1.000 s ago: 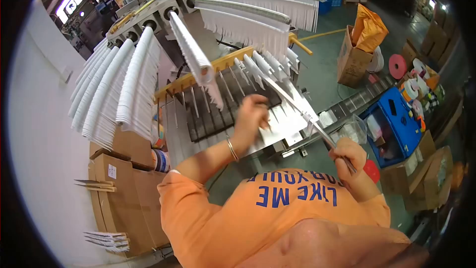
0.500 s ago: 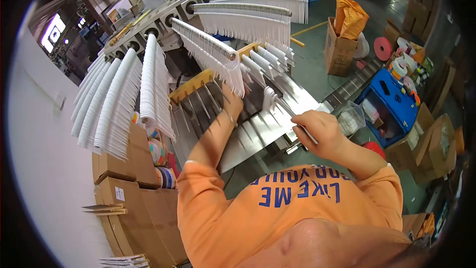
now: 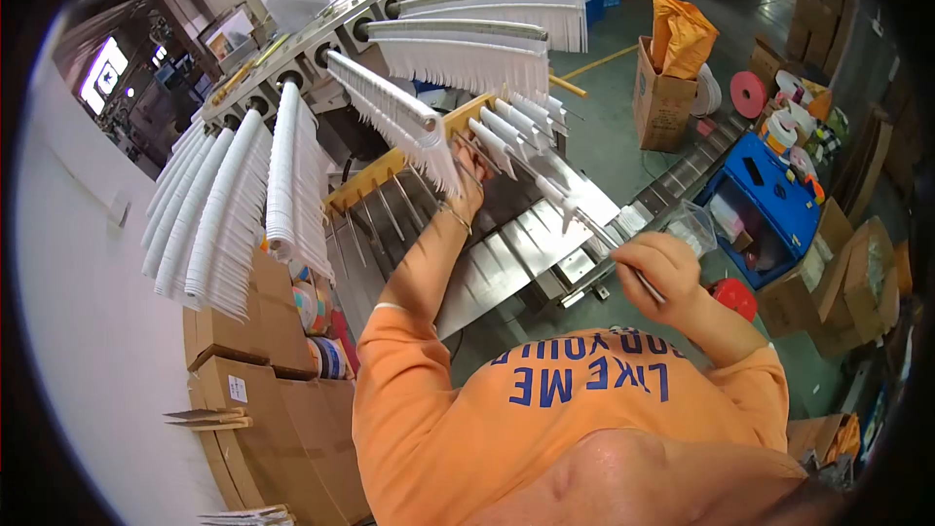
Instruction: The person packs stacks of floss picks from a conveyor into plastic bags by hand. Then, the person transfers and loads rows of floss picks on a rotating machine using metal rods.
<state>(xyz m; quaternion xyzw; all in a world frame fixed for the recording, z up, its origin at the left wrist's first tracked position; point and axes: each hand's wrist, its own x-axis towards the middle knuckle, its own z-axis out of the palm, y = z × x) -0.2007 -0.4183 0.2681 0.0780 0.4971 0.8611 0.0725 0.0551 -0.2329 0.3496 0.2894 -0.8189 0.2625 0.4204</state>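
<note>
My right hand is closed around the near end of a thin metal rod, which slants up toward the wooden rack bar. A few white strips hang on this rod. My left hand reaches to the rack, its fingers bent near the rod's far end and partly covered by hanging strips. Whether it grips anything is unclear. More rods with white strips stick out of the yellow wooden bar beside it, and bare rods stick out to its left.
A round rack with radiating arms of white strips stands ahead. Below my hands lies a metal tabletop. Cardboard boxes are at left; a carton with an orange bag and a blue bin are at right.
My right hand has moved right and slightly down, drawing the rod along. My left hand has moved up and to the right, toward the far end of the rod.
</note>
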